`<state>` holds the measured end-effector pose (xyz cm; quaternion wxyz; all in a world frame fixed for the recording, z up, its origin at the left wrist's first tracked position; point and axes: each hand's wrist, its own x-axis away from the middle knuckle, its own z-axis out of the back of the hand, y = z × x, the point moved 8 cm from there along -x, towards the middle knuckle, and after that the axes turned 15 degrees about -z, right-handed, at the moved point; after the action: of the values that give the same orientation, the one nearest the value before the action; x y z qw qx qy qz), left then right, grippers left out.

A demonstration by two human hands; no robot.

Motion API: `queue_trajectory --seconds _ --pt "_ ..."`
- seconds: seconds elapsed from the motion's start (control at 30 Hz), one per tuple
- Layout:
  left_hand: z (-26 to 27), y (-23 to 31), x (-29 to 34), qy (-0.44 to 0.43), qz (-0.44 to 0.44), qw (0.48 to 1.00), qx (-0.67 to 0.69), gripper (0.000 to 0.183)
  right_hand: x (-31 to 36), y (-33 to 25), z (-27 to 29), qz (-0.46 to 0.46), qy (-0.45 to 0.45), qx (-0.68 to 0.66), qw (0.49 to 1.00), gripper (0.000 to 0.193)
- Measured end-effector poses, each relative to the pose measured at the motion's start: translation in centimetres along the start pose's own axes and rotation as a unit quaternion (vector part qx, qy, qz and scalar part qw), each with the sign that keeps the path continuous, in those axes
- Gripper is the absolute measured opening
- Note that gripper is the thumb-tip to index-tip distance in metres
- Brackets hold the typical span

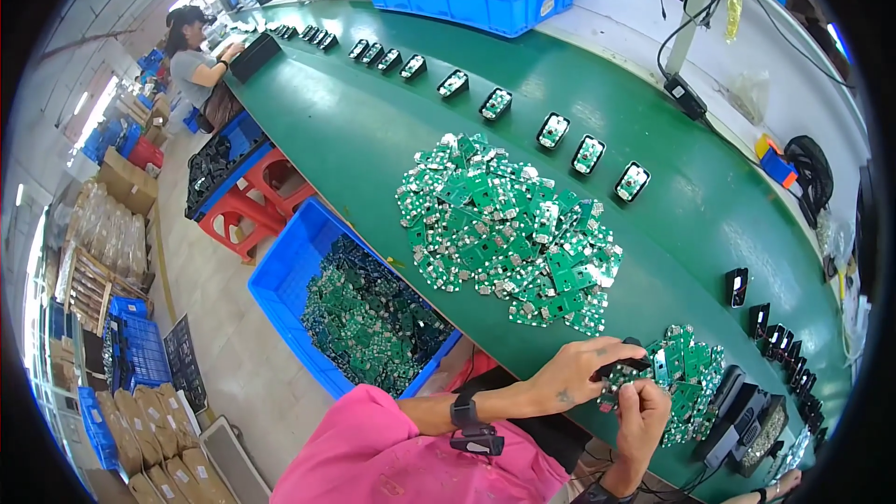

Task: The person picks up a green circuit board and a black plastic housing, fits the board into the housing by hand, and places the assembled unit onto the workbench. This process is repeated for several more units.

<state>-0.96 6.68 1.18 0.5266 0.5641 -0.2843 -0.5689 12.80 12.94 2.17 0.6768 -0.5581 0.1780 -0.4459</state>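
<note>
- Left hand [581, 375] is curled, its fingers closed around a black casing [635, 351] above the near edge of the worktop, toward its right end; the wrist is banded by a dark watch [464, 411].
- Right hand [644, 415] is bent into a loose fist, a green circuit board [616, 379] being pinched at the casing by thumb and forefinger.
- Beside the hands, a small heap of boards [691, 375] is spread; farther left, a larger heap [509, 233] is piled mid-worktop.
- Board-filled casings [588, 155] are lined up toward the far edge; more black casings [799, 369] are ranged along the right end.
- Against the near edge, a blue bin [280, 266] is filled with boards.
- Past it, red stools [245, 222] are set on the floor.
- At the green worktop's [327, 112] far left end, a co-worker [194, 70] is seen.
</note>
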Motion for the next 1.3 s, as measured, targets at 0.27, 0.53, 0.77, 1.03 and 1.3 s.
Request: queue_trajectory --seconds 0.27,0.53,0.77,1.03,1.3 --pt "1.5 0.9 0.0 0.102 -0.045 0.993 -0.038 0.052 -0.1 -3.9 -0.8 0.078 0.073 0.099 0.989 0.019" --pt "0.4 -0.4 -0.6 0.054 0.054 0.968 0.239 0.046 -0.8 -3.0 0.4 0.053 0.125 0.084 0.987 0.025" --pt "0.0 -1.5 0.2 0.083 0.115 0.965 0.221 0.038 -0.8 -1.7 -0.5 0.03 0.142 0.095 0.985 0.014" --pt "0.0 -0.6 0.4 0.13 0.056 0.978 0.156 0.023 -0.9 -2.6 -1.6 0.123 0.123 0.056 0.983 0.035" --pt "2.0 -2.0 -1.2 0.187 0.051 0.969 0.155 0.044 -4.8 -3.5 -1.0 0.085 0.094 0.068 0.99 0.032"
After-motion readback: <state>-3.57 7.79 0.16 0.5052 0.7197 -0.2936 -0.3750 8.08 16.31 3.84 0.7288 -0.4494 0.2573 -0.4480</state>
